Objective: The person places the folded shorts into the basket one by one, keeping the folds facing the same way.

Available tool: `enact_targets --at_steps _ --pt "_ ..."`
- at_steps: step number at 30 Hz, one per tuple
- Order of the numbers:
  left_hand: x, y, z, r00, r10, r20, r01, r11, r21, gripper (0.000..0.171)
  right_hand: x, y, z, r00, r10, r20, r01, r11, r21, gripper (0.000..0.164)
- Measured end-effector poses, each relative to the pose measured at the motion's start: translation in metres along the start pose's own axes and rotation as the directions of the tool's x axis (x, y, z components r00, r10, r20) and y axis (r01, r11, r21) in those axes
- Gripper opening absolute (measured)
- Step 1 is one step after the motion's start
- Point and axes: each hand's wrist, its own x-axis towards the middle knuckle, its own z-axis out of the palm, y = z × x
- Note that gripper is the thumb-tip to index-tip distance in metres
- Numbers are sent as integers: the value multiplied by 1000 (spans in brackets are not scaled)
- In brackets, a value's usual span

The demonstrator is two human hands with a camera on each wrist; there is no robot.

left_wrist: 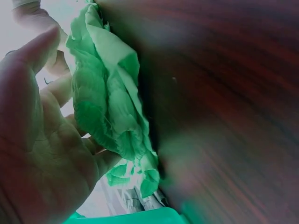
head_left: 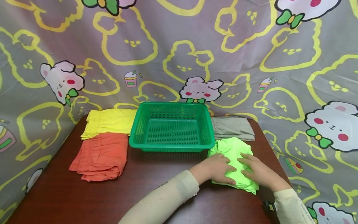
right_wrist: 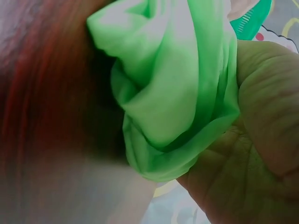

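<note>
A folded neon-green garment (head_left: 232,157) lies on the right side of the table, just in front of the basket's right corner. Both hands rest on it with fingers spread. My left hand (head_left: 219,169) touches its left part, and my right hand (head_left: 258,172) lies along its right edge. In the left wrist view, the fingers of the left hand (left_wrist: 51,144) reach over the layered edge of the green cloth (left_wrist: 110,88). Seen from the right wrist, the right hand (right_wrist: 268,121) is against a rounded, bunched fold of it (right_wrist: 173,102).
A green plastic basket (head_left: 170,146) stands at the back middle. Left of it lie a folded yellow garment (head_left: 112,121) and, nearer, a folded orange-red one (head_left: 102,155). A folded grey garment (head_left: 233,127) is at the back right. Patterned cloth (head_left: 179,28) hangs around the brown table (head_left: 156,174).
</note>
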Motion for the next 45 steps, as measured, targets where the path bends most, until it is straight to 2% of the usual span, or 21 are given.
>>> enact_targets --at_steps 5,12,20,25,32,45 --pt "0 3 -5 999 -29 36 29 1000 3 43 0 -1 2 1000 -13 -1 13 1000 -24 48" --pt "-1 4 -7 996 -57 76 56 998 15 39 2 -4 0 999 -49 -16 48 998 -48 46" --pt "-5 5 -4 992 -69 102 65 997 39 41 -1 -12 2 998 -61 -19 59 995 -81 45" --pt "-8 7 -5 995 -56 87 52 998 42 45 -3 -17 -1 999 -52 -10 51 994 -95 45" --pt "-11 8 -4 992 -89 93 87 996 22 46 1 -16 2 997 -73 -13 71 991 -112 44" --pt "-24 17 -8 988 -109 112 107 994 29 49 -5 -30 8 991 -129 -45 121 982 -146 45"
